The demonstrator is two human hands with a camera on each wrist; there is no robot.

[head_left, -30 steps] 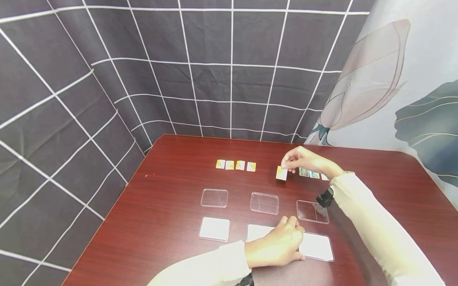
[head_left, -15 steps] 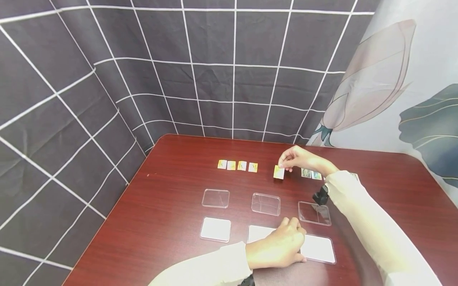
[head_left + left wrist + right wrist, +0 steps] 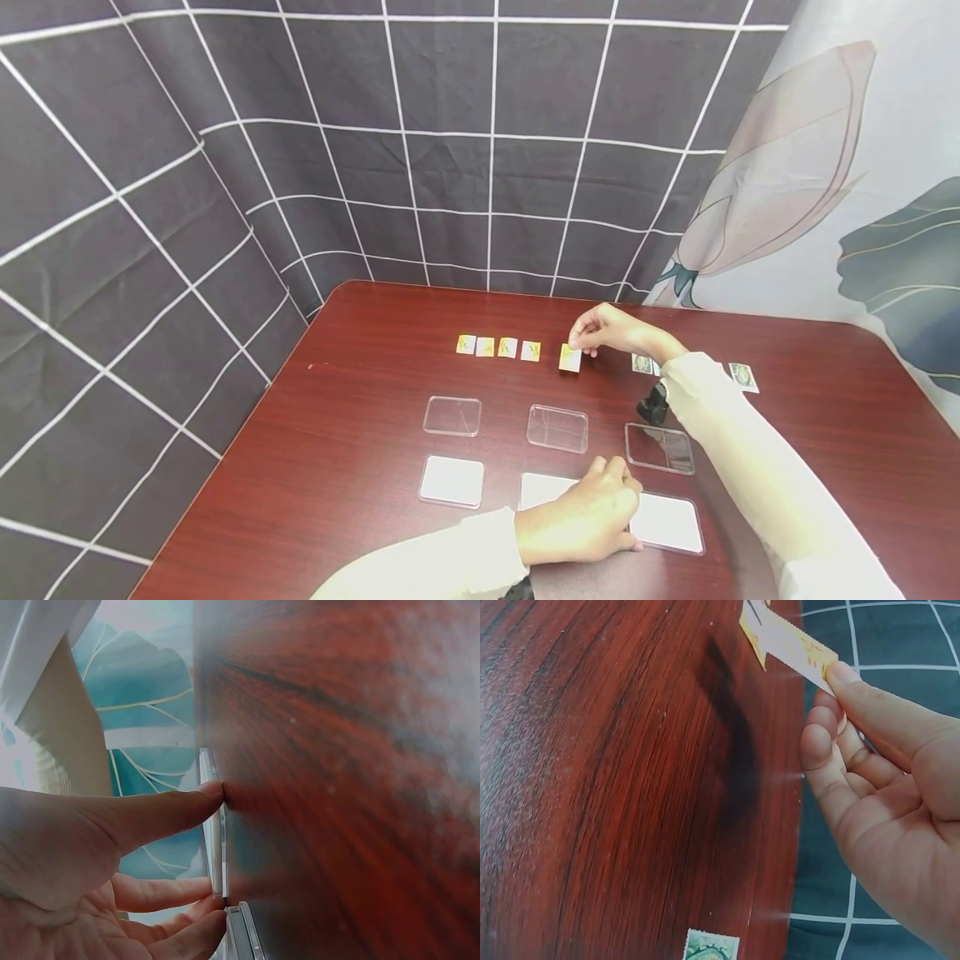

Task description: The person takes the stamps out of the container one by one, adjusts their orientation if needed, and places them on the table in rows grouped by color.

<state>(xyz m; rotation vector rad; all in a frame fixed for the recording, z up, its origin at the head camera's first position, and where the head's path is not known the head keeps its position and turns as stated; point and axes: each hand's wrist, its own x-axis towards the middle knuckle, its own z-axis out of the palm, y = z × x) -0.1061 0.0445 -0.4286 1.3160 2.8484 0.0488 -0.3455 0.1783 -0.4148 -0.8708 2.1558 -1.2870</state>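
My right hand (image 3: pixel 600 327) pinches a yellow-and-white stamp (image 3: pixel 570 358) with perforated edges between thumb and fingertips, above the table. In the right wrist view the stamp (image 3: pixel 799 649) points away from the fingers, its shadow on the wood. To its left lies a row of several yellow stamps (image 3: pixel 507 347). Green stamps (image 3: pixel 743 377) lie to the right, partly behind the right forearm. My left hand (image 3: pixel 588 512) rests between two clear cases with white inserts, the middle case (image 3: pixel 542 488) and the right case (image 3: pixel 667 522). Its thumb and outstretched fingers touch the right case's edge (image 3: pixel 215 855).
Another white-filled case (image 3: pixel 452 481) lies at the left. Behind the cases, three clear covers lie in a row: left cover (image 3: pixel 452 416), middle cover (image 3: pixel 557 428) and right cover (image 3: pixel 660 448). A gridded dark curtain (image 3: pixel 442 167) hangs behind the red-brown table (image 3: pixel 337 433).
My right hand has carried the yellow stamp leftward, closer to the row of yellow stamps. More of the green stamps now shows past the forearm. The left hand stays in place.
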